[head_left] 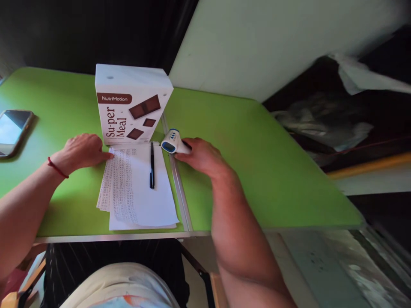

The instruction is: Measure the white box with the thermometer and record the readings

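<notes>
My right hand [204, 156] is wrapped round the handle of a white and blue infrared thermometer [173, 142], low over the metal seam of the table. Left of it, a stack of white paper [144, 201] lies flat, its left part covered with handwriting. A black pen [152, 167] rests lengthwise on the top sheet. My left hand [84, 150], with a red cord on the wrist, is on the table with its fingers curled in; one digit reaches the paper's upper left edge. Behind the paper stands a white NutriMotion Su-per Meal box [128, 107], upright.
A phone [16, 132] lies at the left of the green folding table [244, 171]. A wall [244, 47] rises behind the table. Crumpled plastic [327, 124] sits on a dark shelf to the right. My lap is below the front edge.
</notes>
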Action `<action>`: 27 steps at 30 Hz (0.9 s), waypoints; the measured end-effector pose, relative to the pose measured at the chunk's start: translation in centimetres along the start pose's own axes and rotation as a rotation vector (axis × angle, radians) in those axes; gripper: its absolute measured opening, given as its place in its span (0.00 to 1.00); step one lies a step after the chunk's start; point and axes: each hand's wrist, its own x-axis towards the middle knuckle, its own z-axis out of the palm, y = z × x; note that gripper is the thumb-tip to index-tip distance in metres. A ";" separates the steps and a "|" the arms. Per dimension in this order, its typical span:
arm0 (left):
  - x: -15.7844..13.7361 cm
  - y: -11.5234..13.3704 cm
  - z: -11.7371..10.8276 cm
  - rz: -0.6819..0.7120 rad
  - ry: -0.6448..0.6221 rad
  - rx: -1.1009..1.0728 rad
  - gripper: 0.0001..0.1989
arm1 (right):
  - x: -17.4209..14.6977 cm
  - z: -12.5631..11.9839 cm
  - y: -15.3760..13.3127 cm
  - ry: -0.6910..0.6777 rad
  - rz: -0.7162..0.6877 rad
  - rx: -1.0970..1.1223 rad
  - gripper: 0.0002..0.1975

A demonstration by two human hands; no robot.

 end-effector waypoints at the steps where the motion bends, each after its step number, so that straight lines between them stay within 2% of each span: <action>1: -0.8 1.1 -0.3 -0.004 -0.031 0.044 0.24 | -0.1 0.0 0.1 0.006 -0.014 -0.008 0.14; 4: -3.2 4.5 -1.0 0.020 0.015 0.145 0.17 | -0.4 0.1 0.3 0.104 -0.072 0.007 0.13; 6: -4.5 6.5 -1.0 0.104 0.024 0.192 0.14 | -0.7 0.0 -0.1 0.207 -0.120 0.071 0.12; 8: -5.5 8.2 -0.6 0.181 -0.054 0.222 0.12 | -1.0 0.0 -1.2 0.253 -0.167 0.167 0.10; 9: -5.9 8.9 -0.3 0.207 -0.121 0.228 0.14 | -1.2 0.1 -1.9 0.237 -0.184 0.212 0.08; 11: -6.5 10.1 0.3 0.267 -0.218 0.215 0.26 | -1.6 0.6 -3.6 0.154 -0.201 0.263 0.06; 13: -7.0 10.9 1.0 0.258 -0.240 0.230 0.36 | -2.0 1.2 -5.3 0.104 -0.202 0.219 0.09; 16: -7.3 11.3 1.5 0.234 -0.254 0.268 0.41 | -2.5 2.2 -7.0 0.101 -0.191 0.104 0.11; 19: -7.3 11.2 1.6 0.230 -0.256 0.266 0.42 | -2.5 2.5 -7.1 0.078 -0.194 0.100 0.17; 22: -7.2 11.1 1.6 0.220 -0.258 0.252 0.44 | -2.2 2.1 -5.8 0.056 -0.280 0.296 0.17; 27: -7.1 11.2 1.7 0.202 -0.260 0.228 0.46 | -1.8 1.9 -4.0 -0.026 -0.465 0.851 0.15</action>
